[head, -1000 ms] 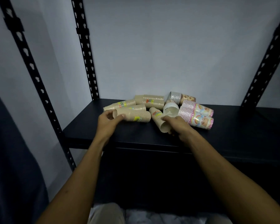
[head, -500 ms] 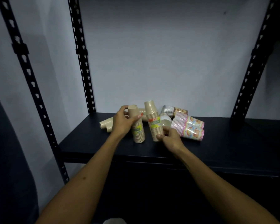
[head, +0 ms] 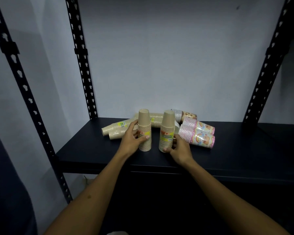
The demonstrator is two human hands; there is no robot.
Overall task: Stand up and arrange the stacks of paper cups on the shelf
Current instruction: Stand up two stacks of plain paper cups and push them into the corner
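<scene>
Both kraft stacks upright now, tilted half second ago. My left hand point(head: 131, 141) grips left kraft cup stack point(head: 144, 130), fingers wrapped round labelled middle. My right hand point(head: 179, 147) pinches right kraft cup stack point(head: 167, 131) near base. Stacks stand apart on black shelf point(head: 244, 150). Behind: lying kraft stacks point(head: 115, 129), pink printed stacks point(head: 198, 135).

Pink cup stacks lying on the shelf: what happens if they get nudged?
The pink cup stacks lie on their sides, so they would probably roll, curving since the cups taper. They look like thin nested paper, likely light and easy to crush. Both seem sleeved in clear film, so they may feel slippery and should lift as one piece.
</scene>
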